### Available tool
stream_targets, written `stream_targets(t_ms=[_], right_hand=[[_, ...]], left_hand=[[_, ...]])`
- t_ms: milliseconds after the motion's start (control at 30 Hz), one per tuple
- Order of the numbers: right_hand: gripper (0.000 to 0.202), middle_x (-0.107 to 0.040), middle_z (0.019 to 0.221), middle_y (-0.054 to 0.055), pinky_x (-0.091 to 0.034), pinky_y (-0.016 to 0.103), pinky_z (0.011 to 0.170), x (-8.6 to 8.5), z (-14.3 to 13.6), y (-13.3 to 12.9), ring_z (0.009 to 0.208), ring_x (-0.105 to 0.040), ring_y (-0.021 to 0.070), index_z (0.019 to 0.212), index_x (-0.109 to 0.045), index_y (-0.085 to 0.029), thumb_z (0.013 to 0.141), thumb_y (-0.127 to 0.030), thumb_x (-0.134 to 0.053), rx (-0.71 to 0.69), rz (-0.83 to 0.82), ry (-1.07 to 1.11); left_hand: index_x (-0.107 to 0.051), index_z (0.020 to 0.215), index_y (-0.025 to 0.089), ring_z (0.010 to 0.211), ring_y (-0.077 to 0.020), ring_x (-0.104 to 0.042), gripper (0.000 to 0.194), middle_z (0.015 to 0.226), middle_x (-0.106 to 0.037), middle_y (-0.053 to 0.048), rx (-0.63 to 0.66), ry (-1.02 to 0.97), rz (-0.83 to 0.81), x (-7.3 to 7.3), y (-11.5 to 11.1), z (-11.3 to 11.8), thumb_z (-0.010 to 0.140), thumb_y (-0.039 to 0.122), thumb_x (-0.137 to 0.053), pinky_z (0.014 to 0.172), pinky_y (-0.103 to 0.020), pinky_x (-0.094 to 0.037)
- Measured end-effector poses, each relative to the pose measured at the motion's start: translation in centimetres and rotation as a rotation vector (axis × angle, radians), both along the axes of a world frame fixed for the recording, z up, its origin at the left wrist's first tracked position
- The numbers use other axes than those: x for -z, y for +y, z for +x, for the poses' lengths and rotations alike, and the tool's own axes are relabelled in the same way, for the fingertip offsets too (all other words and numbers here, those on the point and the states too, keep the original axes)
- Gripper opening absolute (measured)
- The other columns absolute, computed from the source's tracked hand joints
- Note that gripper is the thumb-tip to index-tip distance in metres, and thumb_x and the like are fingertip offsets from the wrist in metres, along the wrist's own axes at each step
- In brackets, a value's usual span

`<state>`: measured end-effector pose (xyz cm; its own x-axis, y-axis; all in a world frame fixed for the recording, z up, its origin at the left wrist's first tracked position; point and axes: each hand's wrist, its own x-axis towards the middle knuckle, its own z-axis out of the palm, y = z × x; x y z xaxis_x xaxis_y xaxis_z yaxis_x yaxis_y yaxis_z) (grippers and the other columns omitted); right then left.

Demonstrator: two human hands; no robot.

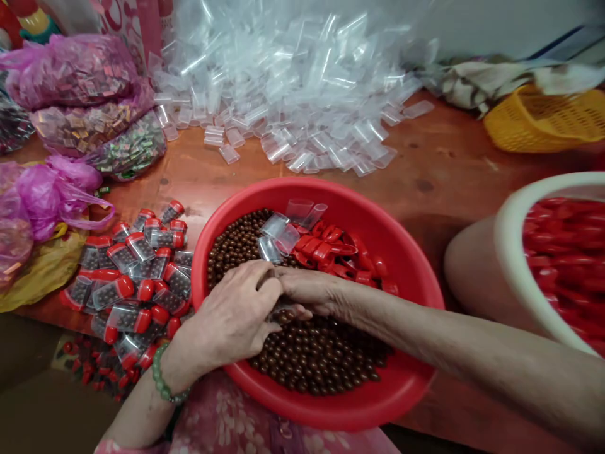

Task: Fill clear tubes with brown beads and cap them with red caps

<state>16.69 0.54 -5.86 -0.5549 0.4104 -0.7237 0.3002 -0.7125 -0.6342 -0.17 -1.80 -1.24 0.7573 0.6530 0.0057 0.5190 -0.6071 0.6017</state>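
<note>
My left hand (241, 309), with a green bead bracelet (163, 375) at its wrist, is over a red basin (307, 416). Its fingers are curled around what looks like a clear plastic case, mostly hidden. My right hand (307, 290) reaches in from the right and meets it, fingers bent and partly covered. Brown round balls (321, 359) lie below both hands and at the basin's left side. Just beyond my fingers rest several clear plastic cases (278, 230) and a heap of red caps (331, 246).
Filled cases with red caps (137, 277) lie left of the basin. Behind it spreads a pile of clear cases (293, 107). Pink bags (80, 75) stand far left. A white bucket of red parts (510, 221) and a yellow basket (543, 126) are at right.
</note>
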Motion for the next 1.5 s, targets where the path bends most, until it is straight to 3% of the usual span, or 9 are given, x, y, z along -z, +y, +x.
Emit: stream_targets(t_ms=[133, 267, 433, 667, 767, 900, 1233, 1367, 1500], right_hand=[[0.017, -0.045, 0.037, -0.007, -0.025, 0.015, 0.026, -0.5, 0.4, -0.7, 0.027, -0.032, 0.0039, 0.061, -0.055, -0.017, 0.060, -0.034, -0.056, 0.088, 0.019, 0.092], [0.029, -0.050, 0.044, -0.006, -0.025, 0.017, 0.029, -1.5, 1.2, -0.9, 0.029, -0.033, 0.0031, 0.064, -0.055, -0.015, 0.067, -0.043, -0.063, 0.122, 0.104, 0.139], [0.033, -0.052, 0.056, -0.006, -0.039, 0.018, 0.046, -3.2, 2.5, -1.1, 0.045, -0.046, 0.0052, 0.077, -0.054, -0.016, 0.076, -0.047, -0.067, 0.144, 0.253, 0.137], [0.020, -0.057, 0.071, -0.001, -0.046, 0.024, 0.058, -4.5, 3.3, -2.8, 0.061, -0.053, 0.0118, 0.083, -0.056, -0.019, 0.093, -0.032, -0.045, -0.169, 0.677, -0.047], [0.022, -0.064, 0.076, 0.001, -0.047, 0.026, 0.062, -4.7, 3.3, -3.5, 0.065, -0.057, 0.0140, 0.086, -0.061, -0.020, 0.094, -0.025, -0.041, -0.292, 0.849, -0.105], [0.024, -0.069, 0.083, 0.001, -0.049, 0.029, 0.073, -4.7, 3.8, -4.2, 0.075, -0.063, 0.0168, 0.089, -0.065, -0.022, 0.094, -0.023, -0.042, -0.304, 0.945, -0.109], [0.026, -0.071, 0.091, 0.002, -0.049, 0.029, 0.077, -4.6, 4.5, -5.5, 0.081, -0.065, 0.0177, 0.101, -0.065, -0.023, 0.097, -0.030, -0.041, -0.332, 0.936, -0.194], [0.020, -0.069, 0.108, 0.004, -0.047, 0.033, 0.088, -6.0, 5.7, -5.7, 0.099, -0.064, 0.0203, 0.110, -0.061, -0.024, 0.091, -0.029, -0.053, -0.369, 1.007, -0.232], [0.022, -0.066, 0.091, 0.002, -0.050, 0.026, 0.069, -8.2, 6.2, -5.3, 0.075, -0.061, 0.0150, 0.108, -0.058, -0.023, 0.089, -0.034, -0.060, -0.207, 1.118, -0.216]], left_hand=[[-0.059, 0.111, 0.018, 0.121, -0.0234, -0.056, 0.021, 0.128, -0.059, -0.012, -0.026, -0.151, -0.073, 0.3, 0.0, 0.4, 0.090, 0.016, -0.055, 0.102, -0.040, -0.048], [-0.067, 0.098, 0.019, 0.114, -0.0200, -0.061, 0.013, 0.122, -0.064, -0.009, -0.118, -0.408, -0.229, -0.2, 0.4, -0.1, 0.087, 0.016, -0.062, 0.099, -0.035, -0.049], [-0.066, 0.093, 0.016, 0.107, -0.0187, -0.064, 0.010, 0.112, -0.069, -0.009, -0.231, -0.534, -0.256, -1.2, -0.2, -0.4, 0.085, 0.012, -0.062, 0.095, -0.031, -0.049], [-0.068, 0.093, 0.014, 0.081, -0.0145, -0.068, 0.010, 0.090, -0.074, -0.005, -0.288, -0.533, -0.310, -1.5, -0.8, 0.4, 0.085, 0.015, -0.062, 0.077, -0.024, -0.052], [-0.069, 0.094, 0.015, 0.080, -0.0144, -0.068, 0.012, 0.090, -0.074, -0.005, -0.299, -0.547, -0.319, -1.9, -1.2, 0.5, 0.084, 0.015, -0.063, 0.076, -0.024, -0.052], [-0.069, 0.094, 0.015, 0.080, -0.0135, -0.066, 0.012, 0.090, -0.073, -0.005, -0.296, -0.551, -0.354, -1.8, -1.8, 0.9, 0.083, 0.013, -0.064, 0.076, -0.022, -0.051], [-0.069, 0.089, 0.012, 0.081, -0.0137, -0.063, 0.009, 0.087, -0.069, -0.005, -0.267, -0.643, -0.438, -1.5, -2.2, 1.1, 0.080, 0.015, -0.067, 0.077, -0.023, -0.048], [-0.071, 0.089, 0.012, 0.082, -0.0144, -0.063, 0.012, 0.088, -0.069, -0.006, -0.307, -0.633, -0.515, -0.9, -2.3, 1.0, 0.078, 0.015, -0.070, 0.077, -0.024, -0.048], [-0.071, 0.091, 0.012, 0.083, -0.0154, -0.063, 0.015, 0.090, -0.070, -0.006, -0.290, -0.642, -0.582, -0.4, -2.3, 1.1, 0.077, 0.018, -0.070, 0.078, -0.025, -0.048]])
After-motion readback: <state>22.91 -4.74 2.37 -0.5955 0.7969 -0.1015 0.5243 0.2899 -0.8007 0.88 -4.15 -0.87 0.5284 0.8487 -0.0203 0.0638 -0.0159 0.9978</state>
